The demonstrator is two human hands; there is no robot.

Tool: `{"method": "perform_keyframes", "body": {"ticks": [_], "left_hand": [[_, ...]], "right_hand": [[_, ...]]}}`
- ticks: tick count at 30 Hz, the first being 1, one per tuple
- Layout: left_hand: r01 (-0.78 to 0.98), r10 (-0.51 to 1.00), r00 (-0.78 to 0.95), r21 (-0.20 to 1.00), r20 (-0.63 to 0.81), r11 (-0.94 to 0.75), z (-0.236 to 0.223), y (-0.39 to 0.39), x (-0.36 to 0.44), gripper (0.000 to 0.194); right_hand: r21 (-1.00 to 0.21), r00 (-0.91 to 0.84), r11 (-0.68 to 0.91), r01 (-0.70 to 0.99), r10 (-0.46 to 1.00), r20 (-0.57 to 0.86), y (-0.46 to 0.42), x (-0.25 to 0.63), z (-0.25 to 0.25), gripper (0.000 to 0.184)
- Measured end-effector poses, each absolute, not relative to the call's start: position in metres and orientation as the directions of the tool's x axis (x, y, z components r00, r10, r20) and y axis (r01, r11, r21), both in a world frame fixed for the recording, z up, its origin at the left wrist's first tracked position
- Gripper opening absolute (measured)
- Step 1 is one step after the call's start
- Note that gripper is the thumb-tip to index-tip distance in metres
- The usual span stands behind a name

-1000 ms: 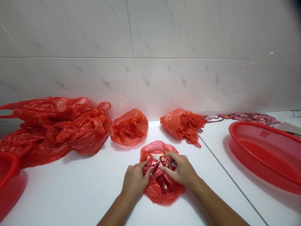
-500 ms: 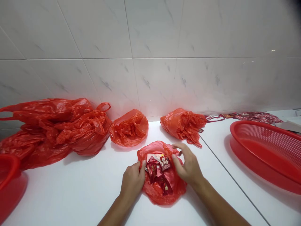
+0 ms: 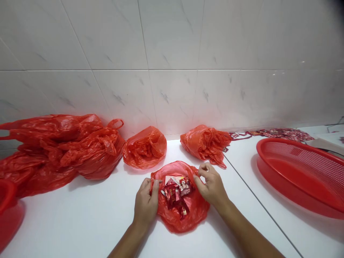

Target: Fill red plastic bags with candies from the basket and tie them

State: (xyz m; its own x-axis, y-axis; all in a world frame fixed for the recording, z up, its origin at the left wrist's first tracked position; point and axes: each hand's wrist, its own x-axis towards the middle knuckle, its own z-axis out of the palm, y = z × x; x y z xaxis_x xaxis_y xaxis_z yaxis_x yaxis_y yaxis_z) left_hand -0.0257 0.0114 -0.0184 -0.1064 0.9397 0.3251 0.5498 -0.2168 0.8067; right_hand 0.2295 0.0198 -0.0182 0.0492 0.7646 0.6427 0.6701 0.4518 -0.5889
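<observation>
In front of me on the white table sits a red plastic bag (image 3: 185,225) with its mouth spread wide. Several small dark-red printed packets (image 3: 185,186) lie inside it, over something pale that is mostly covered. My left hand (image 3: 146,200) pinches the bag's rim at the left, thumb on the inner side. At the upper right of the rim, my right hand (image 3: 212,184) has its thumb and index finger closed on the plastic. Neither hand touches the packets.
Behind stand a bunched red bag (image 3: 145,147) and a folded-over red bag (image 3: 205,143). Large red bags (image 3: 67,150) fill the left. A red basket (image 3: 295,186) stands at right, another red container (image 3: 10,211) at left. Strips of packets (image 3: 286,134) lie along the tiled wall.
Both hands have left the packets and moved outward to the bag's rim, gripping it on either side. The bag's mouth is wider, and the packets now lie loose in it.
</observation>
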Motion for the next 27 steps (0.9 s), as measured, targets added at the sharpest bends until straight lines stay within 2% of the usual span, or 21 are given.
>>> {"method": "perform_keyframes", "body": {"ticks": [3,6,10,12,14,18,22,25,27], "left_hand": [[0.56,0.854,-0.21,0.774,0.477,-0.295,0.004,0.02,-0.028,0.045],[0.513,0.807,-0.258,0.783,0.531,-0.351,0.054,0.029,-0.028,0.043],[0.192,0.774,-0.251,0.814,0.581,-0.549,0.132,0.024,-0.02,0.039],[0.007,0.742,-0.289,0.776,0.605,-0.631,0.156,0.017,-0.016,0.037],[-0.051,0.742,-0.298,0.767,0.6,-0.64,0.166,0.011,-0.016,0.039],[0.167,0.838,-0.117,0.842,0.533,-0.512,0.159,0.016,-0.029,0.046],[0.421,0.909,0.175,0.806,0.378,-0.416,0.153,0.021,-0.035,0.045],[0.475,0.887,0.344,0.758,0.309,-0.448,0.153,0.014,-0.028,0.038],[0.482,0.873,0.386,0.742,0.297,-0.465,0.152,0.007,-0.02,0.033]], "right_hand": [[-0.656,0.206,0.529,0.538,0.672,0.712,0.027,0.236,0.004,0.022],[-0.742,0.242,0.584,0.33,0.707,0.664,0.035,0.244,0.047,0.022],[-0.748,0.308,0.66,0.062,0.701,0.644,0.031,0.249,0.11,0.024],[-0.733,0.323,0.68,-0.036,0.702,0.635,0.025,0.251,0.128,0.025],[-0.733,0.302,0.675,-0.088,0.719,0.626,0.021,0.253,0.134,0.027],[-0.794,0.186,0.602,-0.081,0.792,0.581,0.023,0.252,0.127,0.028],[-0.86,0.0,0.509,-0.016,0.861,0.509,0.026,0.248,0.121,0.036],[-0.879,-0.241,0.47,0.082,0.865,0.44,0.022,0.246,0.12,0.044],[-0.882,-0.394,0.442,0.163,0.849,0.353,0.019,0.244,0.119,0.055]]}}
